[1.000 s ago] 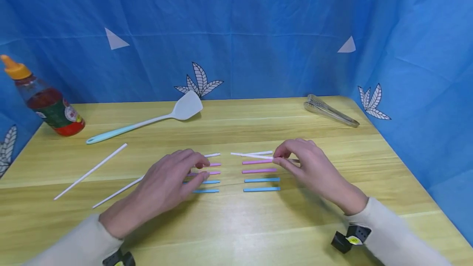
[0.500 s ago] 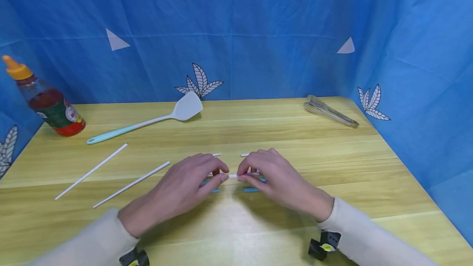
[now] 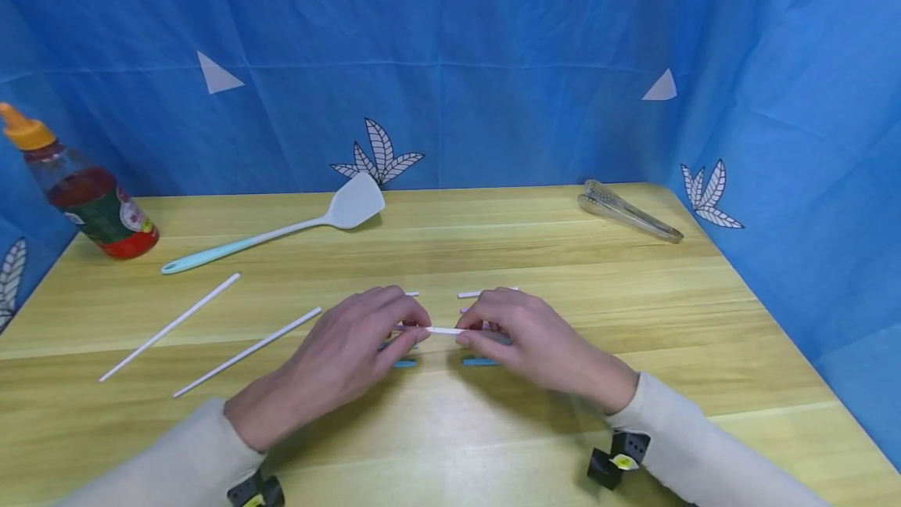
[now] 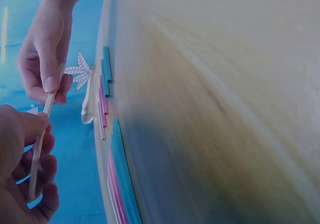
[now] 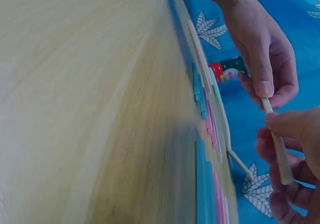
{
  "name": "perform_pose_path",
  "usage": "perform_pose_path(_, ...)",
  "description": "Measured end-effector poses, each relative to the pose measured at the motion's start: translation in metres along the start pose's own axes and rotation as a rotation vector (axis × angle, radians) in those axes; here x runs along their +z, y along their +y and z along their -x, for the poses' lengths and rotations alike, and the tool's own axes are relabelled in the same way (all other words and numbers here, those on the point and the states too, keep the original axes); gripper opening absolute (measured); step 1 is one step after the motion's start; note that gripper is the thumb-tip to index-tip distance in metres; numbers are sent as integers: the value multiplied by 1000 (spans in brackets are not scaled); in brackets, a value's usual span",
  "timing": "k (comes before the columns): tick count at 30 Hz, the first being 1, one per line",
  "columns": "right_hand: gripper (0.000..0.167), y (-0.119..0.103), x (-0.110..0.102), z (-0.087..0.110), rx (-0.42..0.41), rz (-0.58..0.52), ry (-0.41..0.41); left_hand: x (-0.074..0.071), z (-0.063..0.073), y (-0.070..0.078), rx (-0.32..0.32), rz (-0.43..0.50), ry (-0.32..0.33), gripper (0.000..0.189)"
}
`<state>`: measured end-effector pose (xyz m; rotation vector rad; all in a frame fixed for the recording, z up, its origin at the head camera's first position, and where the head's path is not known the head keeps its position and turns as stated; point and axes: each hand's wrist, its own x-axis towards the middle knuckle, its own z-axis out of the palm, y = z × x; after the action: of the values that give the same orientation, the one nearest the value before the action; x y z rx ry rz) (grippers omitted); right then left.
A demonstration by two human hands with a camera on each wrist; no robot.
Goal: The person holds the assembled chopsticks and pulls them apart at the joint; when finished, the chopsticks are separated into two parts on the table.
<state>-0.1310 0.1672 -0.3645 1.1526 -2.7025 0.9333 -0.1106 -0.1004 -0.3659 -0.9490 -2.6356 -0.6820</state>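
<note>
A thin white straw spans the short gap between both hands, held above the table. My left hand pinches one side of it between thumb and fingers; my right hand pinches the other side. In the left wrist view the straw runs on across the left fingers. Under and around the hands lie short straw pieces in two columns: blue pieces nearest me, pink pieces in the middle, white pieces farthest. The hands hide much of both columns in the head view.
Two long white straws lie slanted on the left of the wooden table. Farther back are a white spatula with a pale green handle, metal tongs and a red sauce bottle. Blue cloth hangs behind.
My right hand has brought the white straw leftward from beside the right column. My left hand has shifted right and taken hold of its other side. The straw rose slightly over the last half second.
</note>
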Motion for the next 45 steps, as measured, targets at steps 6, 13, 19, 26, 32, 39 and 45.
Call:
perform_pose_path(6,5,3,0,-2,-38,-33,82,-1,-1,1,-18,-37,13,5)
perform_pose_path(13,3,23,-18,2,-32,17,145,-11,-3,-15,-49,-83,-4,4)
perform_pose_path(19,10,70,-53,17,189,11,208,-32,2,-53,-279,-39,-81,8)
perform_pose_path(26,17,89,-45,2,258,-49,119,-30,-19,-71,-323,-51,-164,18)
perform_pose_path(32,15,87,-28,-24,254,-91,30,-12,-36,-74,-311,-61,-235,18)
perform_pose_path(39,10,87,-12,-50,254,-118,-76,3,-51,-74,-266,-57,-282,14)
perform_pose_path(45,10,88,-8,-56,260,-128,-128,8,-53,-73,-262,-46,-311,11)
